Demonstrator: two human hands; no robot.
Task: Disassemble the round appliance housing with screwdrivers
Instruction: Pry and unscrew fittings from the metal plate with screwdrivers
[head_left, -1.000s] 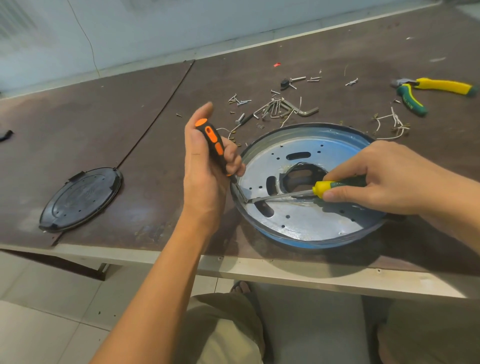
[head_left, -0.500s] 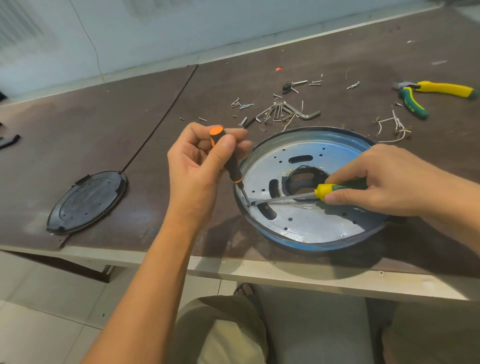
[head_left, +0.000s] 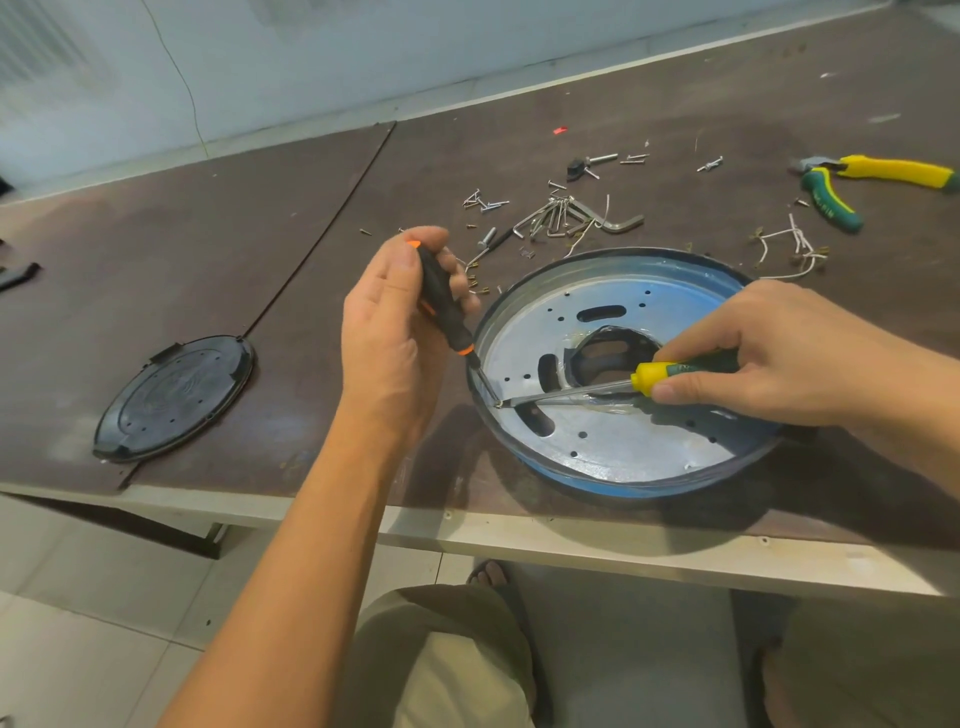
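The round housing (head_left: 613, 457), a blue-rimmed shallow metal pan with slots and a central hole, lies near the table's front edge. My left hand (head_left: 387, 343) grips a black-and-orange screwdriver (head_left: 441, 306), held steeply with its tip down at the pan's left inner edge. My right hand (head_left: 769, 358) holds a yellow-and-green screwdriver (head_left: 649, 376) almost flat across the pan. Its long shaft reaches left and its tip meets the other tip at a small screw (head_left: 497, 402).
A black round cover (head_left: 174, 397) lies at the left, over the table's seam. Loose screws and hex keys (head_left: 571, 215) are scattered behind the pan. Wire scraps (head_left: 795, 247) and yellow-green pliers (head_left: 852, 182) lie at the back right. The table's front edge (head_left: 571, 545) runs just below the pan.
My left hand has shifted its hold on the orange screwdriver, fingers working round the handle and the handle's angle changing. The right hand and its screwdriver stay in place.
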